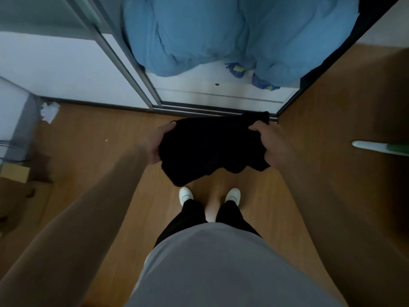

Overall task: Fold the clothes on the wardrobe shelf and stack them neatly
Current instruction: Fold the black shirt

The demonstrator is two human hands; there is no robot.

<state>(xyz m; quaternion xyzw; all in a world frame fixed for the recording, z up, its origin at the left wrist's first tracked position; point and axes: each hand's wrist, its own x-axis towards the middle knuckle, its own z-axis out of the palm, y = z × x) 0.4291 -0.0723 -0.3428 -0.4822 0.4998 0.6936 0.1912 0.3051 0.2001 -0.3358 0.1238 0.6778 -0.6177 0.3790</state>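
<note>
Garment (210,149), perhaps folded, edges in left hand (158,142), right hand (273,145)

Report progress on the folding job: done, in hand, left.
Done: no folded stack is visible. In hand: the left hand and right hand grip a bunched black garment. Left: folding it, plus the rumpled blue heap on the wardrobe shelf.
</note>
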